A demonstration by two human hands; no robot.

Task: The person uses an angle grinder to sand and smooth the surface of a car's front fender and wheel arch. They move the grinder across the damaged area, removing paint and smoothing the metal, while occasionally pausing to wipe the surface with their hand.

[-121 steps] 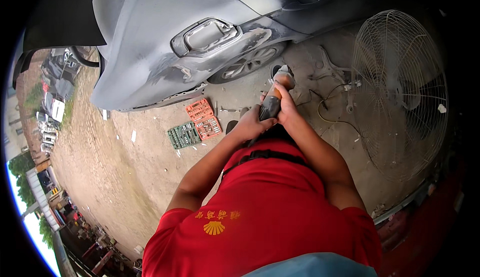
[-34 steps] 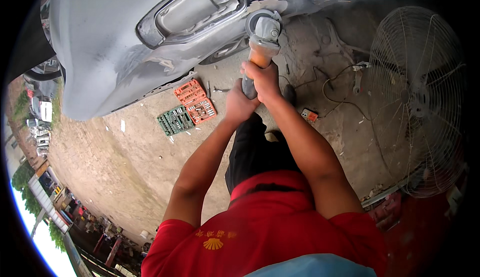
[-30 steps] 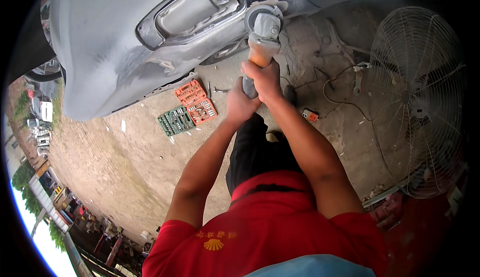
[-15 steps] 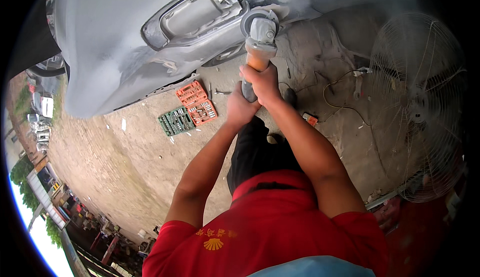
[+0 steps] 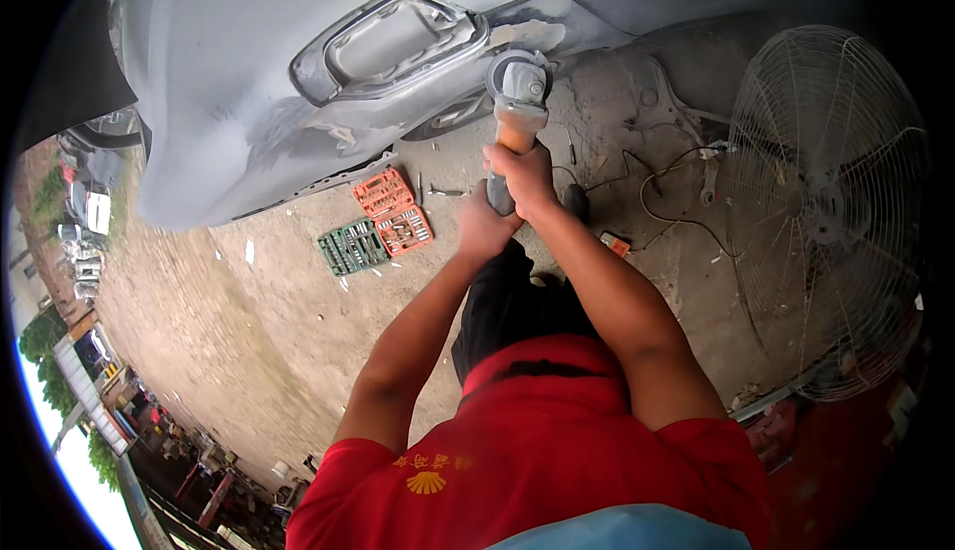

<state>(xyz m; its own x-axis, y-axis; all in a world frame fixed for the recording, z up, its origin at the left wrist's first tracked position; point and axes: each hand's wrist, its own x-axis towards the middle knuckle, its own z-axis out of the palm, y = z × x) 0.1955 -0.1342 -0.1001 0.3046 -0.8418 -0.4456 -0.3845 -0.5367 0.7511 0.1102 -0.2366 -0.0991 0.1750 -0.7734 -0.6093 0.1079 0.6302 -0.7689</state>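
Both of my hands hold an orange and grey angle grinder (image 5: 518, 117) out in front of me. My left hand (image 5: 485, 224) is closed round the dark rear end of its body. Further up, my right hand (image 5: 524, 177) wraps the orange grip. The grinder's head and round disc (image 5: 504, 71) point away from me, just below the edge of a grey, sanded car body panel (image 5: 224, 83). A pale bare patch (image 5: 528, 35) shows on the panel beyond the disc. Left of it is an oblong recess (image 5: 393, 48) with a raised rim.
On the ground at left lie an open orange tool case (image 5: 383, 192) and a green one (image 5: 353, 247) with sockets. A large wire-caged fan (image 5: 826, 207) stands at right. Cables (image 5: 686, 220) and a small orange and white box (image 5: 616, 245) lie between.
The grinder has come back toward me, and its disc is now off the panel, uncovering the pale patch. Both hands keep their hold. The dust haze at the upper right has thinned.
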